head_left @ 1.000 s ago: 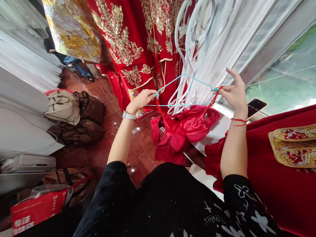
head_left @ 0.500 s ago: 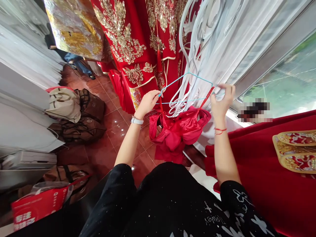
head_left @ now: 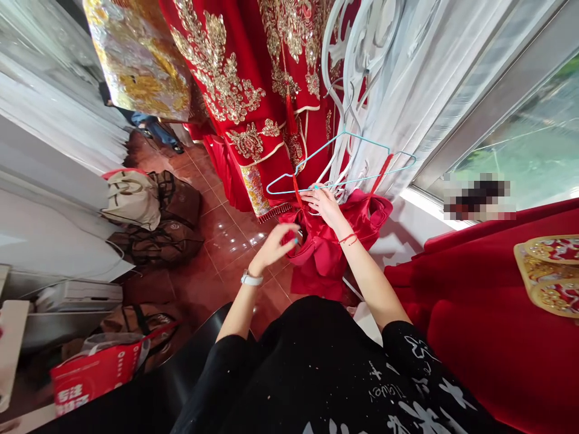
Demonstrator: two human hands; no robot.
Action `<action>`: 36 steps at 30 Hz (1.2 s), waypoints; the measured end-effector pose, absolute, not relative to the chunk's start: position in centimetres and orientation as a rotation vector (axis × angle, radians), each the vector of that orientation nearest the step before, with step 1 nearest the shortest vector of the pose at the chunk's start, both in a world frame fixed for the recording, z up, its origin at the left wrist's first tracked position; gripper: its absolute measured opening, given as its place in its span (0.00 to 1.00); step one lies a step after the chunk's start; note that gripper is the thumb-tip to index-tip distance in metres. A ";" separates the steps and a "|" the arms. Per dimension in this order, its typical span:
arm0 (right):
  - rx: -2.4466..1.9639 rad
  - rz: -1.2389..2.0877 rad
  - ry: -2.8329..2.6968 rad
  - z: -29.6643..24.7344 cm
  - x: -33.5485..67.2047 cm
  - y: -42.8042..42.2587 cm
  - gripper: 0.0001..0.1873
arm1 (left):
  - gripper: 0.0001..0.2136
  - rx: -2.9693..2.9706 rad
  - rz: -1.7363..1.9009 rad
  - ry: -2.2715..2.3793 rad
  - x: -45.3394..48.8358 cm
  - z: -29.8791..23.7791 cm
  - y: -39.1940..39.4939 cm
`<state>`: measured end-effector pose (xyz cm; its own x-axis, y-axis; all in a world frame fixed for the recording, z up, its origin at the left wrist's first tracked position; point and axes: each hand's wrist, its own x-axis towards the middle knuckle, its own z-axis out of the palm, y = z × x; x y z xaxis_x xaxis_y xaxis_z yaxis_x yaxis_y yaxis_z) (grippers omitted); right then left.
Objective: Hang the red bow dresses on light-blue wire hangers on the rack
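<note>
Left hand point(head_left: 274, 247): open, fingers spread, holding nothing, below and left of the light-blue wire hanger point(head_left: 368, 141), just over the red satin garment point(head_left: 368, 211) (white watch point(head_left: 251, 278) on the wrist).

Right hand point(head_left: 323, 205): just under the hanger's lower wire, fingers point(head_left: 312, 194) at or on that wire; firm grip or light touch, impossible to tell (red string bracelet point(head_left: 347, 239) at the wrist).

Hanger position: hooked among white hangers point(head_left: 337, 160), upper wires clear of both hands.

Garment position: bunched directly below the hanger, one red strap point(head_left: 382, 173) rising to the hanger's right arm, another red strap point(head_left: 296, 190) near its left end.

Progress: apparently both straps up at the hanger, seemingly the main part done; left over, the bunched satin, unsmoothed.

Around: gold-embroidered red gown point(head_left: 217, 78) behind the hanger; brown bags point(head_left: 176, 199) on red floor tiles point(head_left: 230, 283) well left of it; red velvet cloth point(head_left: 474, 301) well right of it.
</note>
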<state>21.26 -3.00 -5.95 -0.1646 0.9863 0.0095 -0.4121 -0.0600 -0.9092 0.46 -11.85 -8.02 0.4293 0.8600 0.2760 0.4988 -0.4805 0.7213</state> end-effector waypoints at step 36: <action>-0.858 1.525 -1.051 -8.1 22.1 -3.1 0.25 | 0.29 1.979 1.367 1.275 3.8 2.2 -2.8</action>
<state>22.07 -3.06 -8.08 -0.1963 0.9805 0.0029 -0.3517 -0.0677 -0.9337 3.80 -2.79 2.15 0.0975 0.8560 0.5076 0.4470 -0.4934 0.7462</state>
